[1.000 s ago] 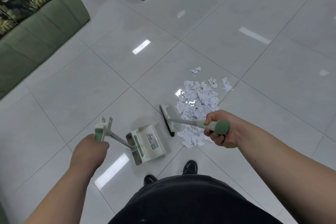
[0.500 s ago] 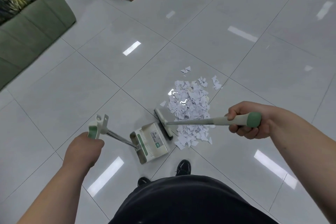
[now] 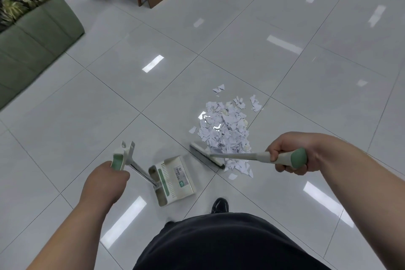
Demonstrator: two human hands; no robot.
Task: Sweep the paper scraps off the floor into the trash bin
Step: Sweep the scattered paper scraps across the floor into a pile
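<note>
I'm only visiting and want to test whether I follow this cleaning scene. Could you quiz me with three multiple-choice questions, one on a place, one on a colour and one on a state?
1. Where is the broom head?
A. Between the dustpan and the paper scraps
B. Inside the dustpan
C. Under a shoe

2. What colour is the handle cap?
A. Red
B. Green
C. Black

3. What is the right hand doing?
A. Resting open
B. Pinching a scrap
C. Gripping the broom handle

Answers:
1 A: the scraps lie on one side of the head and the dustpan on the other.
2 B: the rounded end is plainly green.
3 C: the fingers curl round the handle.
</note>
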